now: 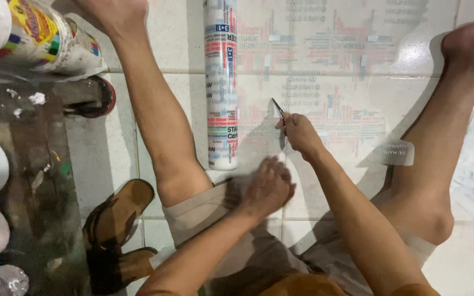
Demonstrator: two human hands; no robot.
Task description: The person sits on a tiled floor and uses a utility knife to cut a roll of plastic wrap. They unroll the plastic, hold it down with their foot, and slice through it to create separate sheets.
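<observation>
- We sat on the tiled floor (122, 137) with a transparent printed plastic sheet (352, 71) spread flat between our legs, its faint red, blue and grey printing showing mirrored through it.
- The sheet ran from a rolled-up part (221, 82) on the left out to the right; that roll was a white tube with its long axis running near to far.
- Our right hand (299, 133) had its grip closed around a slim cutting blade (278, 107), whose dark point aimed far and slightly left, touching the sheet just right of the roll.
- A thin straight line (286, 151) ran near from the blade toward us, parallel to the roll.
- Our left hand (269, 188) lay palm down with fingers curled on the near edge of the sheet, holding nothing; whether it pressed hard we could not tell.
- Brown sandals (117, 211) lay near left, and paint-spattered buckets (34, 33) stood far left.
</observation>
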